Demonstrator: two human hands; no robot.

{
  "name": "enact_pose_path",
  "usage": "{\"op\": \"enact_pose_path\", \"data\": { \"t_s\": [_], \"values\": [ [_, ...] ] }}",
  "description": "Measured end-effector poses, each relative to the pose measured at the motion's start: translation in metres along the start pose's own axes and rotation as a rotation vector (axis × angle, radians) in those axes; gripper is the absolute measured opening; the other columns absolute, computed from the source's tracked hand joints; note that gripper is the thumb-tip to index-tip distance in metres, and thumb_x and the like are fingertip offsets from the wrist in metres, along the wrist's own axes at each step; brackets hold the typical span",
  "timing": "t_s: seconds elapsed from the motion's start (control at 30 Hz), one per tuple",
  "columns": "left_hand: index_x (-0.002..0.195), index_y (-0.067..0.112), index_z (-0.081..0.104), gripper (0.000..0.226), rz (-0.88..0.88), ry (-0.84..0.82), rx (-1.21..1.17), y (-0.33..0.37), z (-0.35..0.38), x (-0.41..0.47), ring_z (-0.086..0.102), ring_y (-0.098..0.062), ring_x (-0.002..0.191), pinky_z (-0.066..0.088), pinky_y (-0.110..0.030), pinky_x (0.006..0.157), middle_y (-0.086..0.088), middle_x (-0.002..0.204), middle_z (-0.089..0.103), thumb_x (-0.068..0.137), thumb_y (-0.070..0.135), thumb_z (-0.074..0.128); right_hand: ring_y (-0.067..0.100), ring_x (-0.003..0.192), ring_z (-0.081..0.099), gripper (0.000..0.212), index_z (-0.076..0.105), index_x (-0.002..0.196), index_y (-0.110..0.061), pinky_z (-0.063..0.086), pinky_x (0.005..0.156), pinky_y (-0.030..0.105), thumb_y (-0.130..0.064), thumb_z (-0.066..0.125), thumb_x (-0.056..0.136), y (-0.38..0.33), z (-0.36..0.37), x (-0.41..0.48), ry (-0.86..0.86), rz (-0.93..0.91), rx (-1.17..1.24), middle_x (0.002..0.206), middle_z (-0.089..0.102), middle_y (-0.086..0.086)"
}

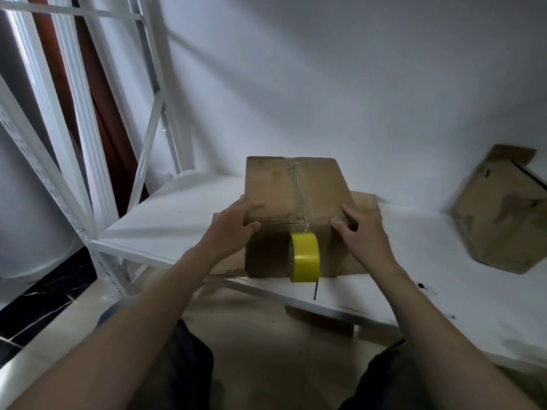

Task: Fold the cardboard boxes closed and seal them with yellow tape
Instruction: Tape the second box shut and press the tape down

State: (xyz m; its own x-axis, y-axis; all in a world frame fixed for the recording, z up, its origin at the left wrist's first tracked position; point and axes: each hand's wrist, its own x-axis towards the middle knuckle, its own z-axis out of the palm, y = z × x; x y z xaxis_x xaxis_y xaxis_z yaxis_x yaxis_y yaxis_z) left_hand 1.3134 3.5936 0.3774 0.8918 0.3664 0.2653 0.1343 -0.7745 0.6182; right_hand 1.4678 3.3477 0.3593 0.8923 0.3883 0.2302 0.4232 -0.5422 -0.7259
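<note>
White metal rims the near edge of the shelf (pixel 444 261), and the cardboard box (pixel 296 187) sits close behind that lip, so there is little room to draw it toward 6 o'clock before it overhangs the floor (pixel 260 335).

A yellow tape roll (pixel 306 255) stands on edge against the box's front face, at 6 o'clock of the box. It looks light and free to roll, and a nudge could tip it off the lip.

The left hand (pixel 236 224) lies on the near left corner, fingers (pixel 251 207) apart and nearly straight on the top flap, thumb down the front. The right hand (pixel 362 229) covers the near right corner at 4 o'clock, fingers (pixel 349 210) apart and lightly bent, pressing rather than clamping.

The flaps are folded shut, meeting at a centre seam with no yellow tape on it yet. The board looks worn and soft at the creases; it is probably light, and the flaps may spring up if released. Holding at the corners, where the walls stiffen it, seems best.

A flat sheet of cardboard (pixel 365 202) pokes out beneath the box at 2 o'clock and may let it slide.

Open shelf runs toward 3 o'clock, as far as a second box (pixel 497 220) leaning at the wall (pixel 355 84). At 10 o'clock, the rack uprights (pixel 148 149) close off that side.
</note>
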Motion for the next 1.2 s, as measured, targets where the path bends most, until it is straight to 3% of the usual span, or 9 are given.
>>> {"op": "enact_pose_path", "data": {
  "t_s": [0.13, 0.3, 0.47, 0.53, 0.6, 0.7, 0.8, 0.93, 1.2],
  "values": [
    [0.129, 0.032, 0.068, 0.047, 0.013, -0.029, 0.118, -0.015, -0.010, 0.027, 0.052, -0.030, 0.132, 0.042, -0.044, 0.108, 0.004, 0.149, 0.051, 0.098, 0.001, 0.050, 0.024, 0.120, 0.056, 0.053, 0.050, 0.148, -0.029, 0.046, 0.105, 0.037, -0.043, 0.061, 0.098, -0.009, 0.008, 0.003, -0.073, -0.031, -0.061, 0.140, 0.056, 0.008],
    [0.129, 0.031, 0.069, 0.049, 0.009, -0.005, 0.076, -0.024, -0.015, 0.039, 0.048, -0.029, 0.138, 0.038, -0.041, 0.112, 0.004, 0.152, 0.050, 0.099, -0.001, 0.048, 0.018, 0.110, 0.046, 0.041, 0.064, 0.133, -0.034, 0.045, 0.085, 0.030, -0.050, 0.061, 0.096, -0.020, 0.009, 0.019, 0.015, -0.173, -0.372, 0.135, 0.049, 0.002],
    [0.137, 0.026, 0.064, 0.050, -0.038, -0.066, 0.211, -0.003, -0.006, 0.031, 0.038, -0.041, 0.140, 0.034, -0.052, 0.112, -0.006, 0.151, 0.048, 0.099, 0.000, 0.043, 0.018, 0.151, 0.021, 0.036, 0.059, 0.137, -0.042, 0.020, 0.119, 0.047, -0.049, 0.049, 0.103, -0.057, 0.029, 0.048, -0.257, -0.413, -0.264, 0.158, 0.035, -0.020],
    [0.126, 0.028, 0.069, 0.041, -0.104, 0.144, 0.284, 0.010, 0.002, 0.023, 0.040, -0.037, 0.134, 0.040, -0.054, 0.104, -0.006, 0.141, 0.054, 0.095, 0.009, 0.050, 0.021, 0.153, 0.018, 0.042, 0.055, 0.141, -0.042, 0.016, 0.120, 0.050, -0.054, 0.041, 0.104, -0.066, 0.045, 0.052, -0.334, -0.392, -0.302, 0.158, 0.035, -0.021],
    [0.108, 0.024, 0.066, 0.018, -0.177, 0.344, 0.124, 0.018, 0.011, 0.010, 0.053, -0.024, 0.109, 0.044, -0.036, 0.083, -0.002, 0.112, 0.060, 0.092, 0.019, 0.060, 0.022, 0.153, 0.019, 0.046, 0.053, 0.142, -0.043, 0.013, 0.121, 0.050, -0.060, 0.037, 0.102, -0.064, 0.053, 0.052, -0.313, -0.391, -0.392, 0.157, 0.036, -0.022],
    [0.110, 0.024, 0.044, 0.032, -0.387, 0.092, -0.315, 0.021, 0.032, -0.004, 0.056, -0.007, 0.083, 0.039, -0.025, 0.063, 0.009, 0.097, 0.057, 0.093, 0.040, 0.066, 0.020, 0.153, 0.018, 0.052, 0.050, 0.143, -0.045, 0.012, 0.122, 0.050, -0.068, 0.040, 0.097, -0.059, 0.056, 0.049, -0.254, -0.399, -0.459, 0.157, 0.034, -0.024],
    [0.123, 0.018, 0.039, 0.032, -0.429, -0.081, -0.641, 0.020, 0.051, -0.011, 0.070, -0.006, 0.076, 0.054, -0.022, 0.062, 0.006, 0.089, 0.070, 0.102, 0.035, 0.056, 0.021, 0.153, 0.019, 0.052, 0.051, 0.142, -0.047, 0.013, 0.122, 0.050, -0.068, 0.046, 0.095, -0.059, 0.060, 0.046, -0.221, -0.413, -0.471, 0.157, 0.034, -0.023],
    [0.120, 0.013, 0.041, 0.031, -0.497, -0.136, -0.680, 0.012, 0.061, -0.006, 0.072, -0.040, 0.093, 0.057, -0.056, 0.087, -0.020, 0.108, 0.070, 0.101, 0.032, 0.056, 0.019, 0.153, 0.020, 0.051, 0.052, 0.141, -0.047, 0.013, 0.124, 0.051, -0.065, 0.049, 0.094, -0.058, 0.061, 0.050, -0.228, -0.397, -0.468, 0.156, 0.036, -0.024],
    [0.115, 0.009, 0.053, 0.019, -0.586, -0.235, -0.914, -0.003, 0.074, -0.010, 0.075, -0.033, 0.068, 0.060, -0.039, 0.055, -0.020, 0.085, 0.076, 0.103, 0.023, 0.055, 0.022, 0.153, 0.021, 0.064, 0.040, 0.149, -0.047, 0.014, 0.123, 0.053, -0.065, 0.057, 0.090, -0.053, 0.071, 0.039, -0.142, -0.434, -0.599, 0.160, 0.031, -0.022]
  ]
}}
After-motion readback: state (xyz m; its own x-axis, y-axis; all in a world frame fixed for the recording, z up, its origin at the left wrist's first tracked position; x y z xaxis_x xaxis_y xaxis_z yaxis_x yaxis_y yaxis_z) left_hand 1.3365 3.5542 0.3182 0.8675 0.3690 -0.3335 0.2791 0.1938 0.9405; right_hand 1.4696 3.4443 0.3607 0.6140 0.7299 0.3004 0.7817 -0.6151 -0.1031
